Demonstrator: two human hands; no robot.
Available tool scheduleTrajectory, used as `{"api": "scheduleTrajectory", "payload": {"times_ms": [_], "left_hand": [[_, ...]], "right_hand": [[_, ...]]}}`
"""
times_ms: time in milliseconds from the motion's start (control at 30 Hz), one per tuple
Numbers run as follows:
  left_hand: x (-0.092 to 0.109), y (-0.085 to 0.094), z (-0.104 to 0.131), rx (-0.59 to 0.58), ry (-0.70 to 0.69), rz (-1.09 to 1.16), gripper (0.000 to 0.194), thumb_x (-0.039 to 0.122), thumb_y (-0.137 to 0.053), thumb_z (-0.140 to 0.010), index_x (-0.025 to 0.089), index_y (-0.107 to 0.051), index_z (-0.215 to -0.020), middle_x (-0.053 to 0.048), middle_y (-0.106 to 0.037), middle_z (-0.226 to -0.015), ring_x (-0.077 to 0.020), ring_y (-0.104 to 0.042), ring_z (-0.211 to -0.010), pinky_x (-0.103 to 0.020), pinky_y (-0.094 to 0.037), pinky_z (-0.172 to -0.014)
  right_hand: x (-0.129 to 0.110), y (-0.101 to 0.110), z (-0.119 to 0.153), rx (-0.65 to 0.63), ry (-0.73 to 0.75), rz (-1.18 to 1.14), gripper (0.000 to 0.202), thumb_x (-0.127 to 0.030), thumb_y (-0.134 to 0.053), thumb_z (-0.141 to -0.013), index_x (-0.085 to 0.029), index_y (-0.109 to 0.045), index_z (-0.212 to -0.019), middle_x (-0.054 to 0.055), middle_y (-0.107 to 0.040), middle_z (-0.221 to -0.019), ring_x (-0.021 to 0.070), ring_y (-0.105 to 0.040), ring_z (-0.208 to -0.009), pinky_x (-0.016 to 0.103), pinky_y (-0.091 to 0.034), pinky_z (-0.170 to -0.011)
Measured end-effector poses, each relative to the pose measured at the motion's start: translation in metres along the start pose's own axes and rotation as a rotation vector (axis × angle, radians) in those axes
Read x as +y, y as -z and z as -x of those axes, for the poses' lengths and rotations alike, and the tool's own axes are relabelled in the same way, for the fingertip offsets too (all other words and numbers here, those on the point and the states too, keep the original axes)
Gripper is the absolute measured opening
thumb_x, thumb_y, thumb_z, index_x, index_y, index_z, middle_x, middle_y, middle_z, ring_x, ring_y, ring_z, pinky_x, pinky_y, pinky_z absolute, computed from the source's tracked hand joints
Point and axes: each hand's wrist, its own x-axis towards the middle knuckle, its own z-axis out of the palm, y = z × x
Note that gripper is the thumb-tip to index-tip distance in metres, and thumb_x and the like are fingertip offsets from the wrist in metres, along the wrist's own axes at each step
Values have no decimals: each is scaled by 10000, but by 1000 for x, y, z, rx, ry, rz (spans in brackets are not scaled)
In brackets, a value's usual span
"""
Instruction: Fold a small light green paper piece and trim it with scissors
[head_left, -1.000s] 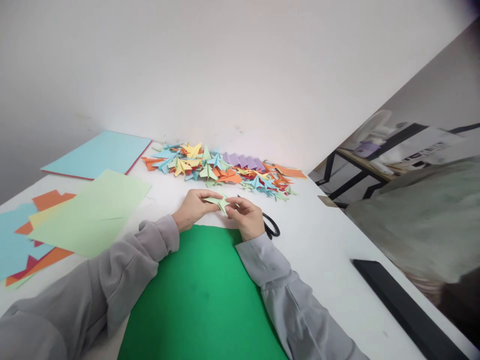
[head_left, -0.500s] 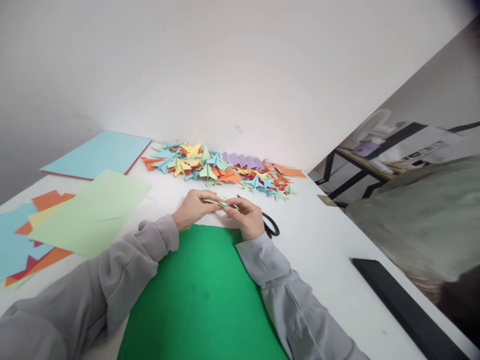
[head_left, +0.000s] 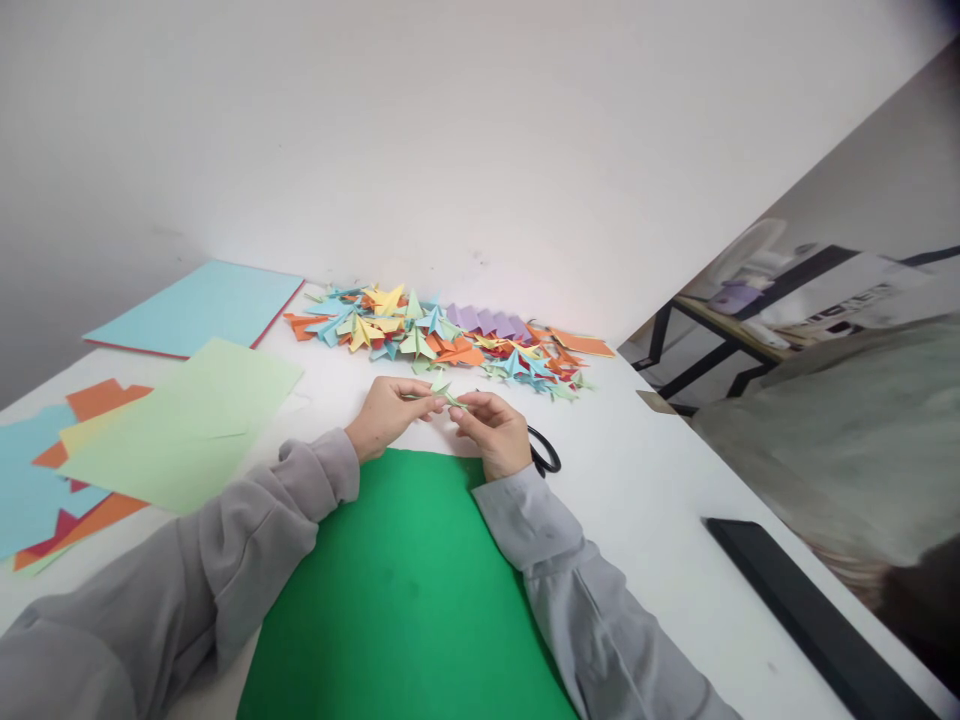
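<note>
Between both hands is a small folded light green paper (head_left: 442, 388), held just beyond the far edge of a green sheet (head_left: 420, 590). My left hand (head_left: 390, 412) pinches its left side between thumb and fingers. On the right side, my right hand (head_left: 493, 430) grips it with thumb and fingertips. Part of the paper is hidden by the fingers. Black scissors (head_left: 545, 450) lie partly behind my right hand. Past the hands, against the wall, lies a pile of small folded paper pieces (head_left: 435, 335) in several colours.
Light green paper (head_left: 187, 430) overlaps coloured scraps (head_left: 37, 470) on the left of the white table (head_left: 637, 480). A light blue sheet (head_left: 199, 308) lies at the back left. Orange paper (head_left: 581, 344) lies behind the pile; a black bar (head_left: 802, 610) is at the right.
A pointed part of the light green paper now stands up between the fingertips, where the paper looked flatter before. My fingers have shifted slightly on it.
</note>
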Motion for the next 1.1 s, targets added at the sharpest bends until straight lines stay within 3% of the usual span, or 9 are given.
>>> {"api": "scheduleTrajectory", "payload": {"times_ms": [300, 500, 733, 1100], "left_hand": [[-4, 0, -1, 43, 0, -15, 224, 285, -698, -523, 102, -627, -631, -35, -615, -584, -101, -542, -488, -230, -440, -485], [-2, -1, -1, 57, 17, -32, 236, 275, -706, -512, 104, -607, -641, -20, -601, -557, -104, -548, -470, -216, -432, -453], [-2, 0, -2, 43, 15, -86, 230, 258, -710, -509, 99, -614, -644, -27, -603, -541, -119, -568, -477, -220, -449, -460], [4, 0, 2, 23, 71, -67, 258, 239, -715, -516, 119, -525, -641, -7, -584, -465, -131, -581, -448, -210, -445, -436]], "right_hand": [[4, 1, -3, 24, -44, 106, 255, -313, -712, -524, -171, -550, -662, -34, -540, -519, 90, -461, -456, 224, -395, -431], [7, 4, -3, -24, 98, 350, 186, -339, -641, -618, -182, -548, -652, 2, -549, -623, 129, -492, -568, 240, -394, -476], [7, 5, -2, -90, 148, 474, 202, -379, -597, -646, -182, -560, -656, 40, -572, -713, 171, -520, -696, 250, -399, -527], [1, 2, -1, -110, 16, 381, 270, -424, -614, -622, -165, -561, -569, -14, -521, -515, 106, -438, -471, 236, -345, -456]]}}
